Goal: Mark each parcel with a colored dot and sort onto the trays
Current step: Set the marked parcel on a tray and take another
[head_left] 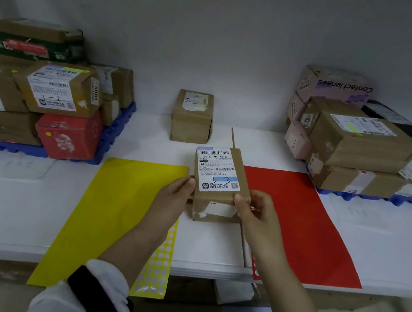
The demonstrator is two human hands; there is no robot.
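Item: small brown cardboard parcel (215,210), white shipping label (220,169). Location: between my hands, long axis running away from me. Left hand (176,191) pinches its left edge; right hand (253,210) grips its near right corner. Yellow dot-sticker sheet (158,263): beneath my left forearm, nearer that hand.

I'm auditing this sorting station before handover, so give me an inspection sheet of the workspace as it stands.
Surface: white table, with a yellow paper sheet left and a red paper sheet right.
Job's things: small brown cardboard parcel with a white label, held at centre; second brown cardboard parcel behind it; yellow dot-sticker sheet; red sticker sheet, mostly hidden; left blue plastic tray and right blue plastic tray, both stacked with parcels.
Clutter: nothing seen.
Hands: left hand and right hand each grip a side of the labelled parcel.
Cables: nothing seen.
Surroundings: white wall behind the table.
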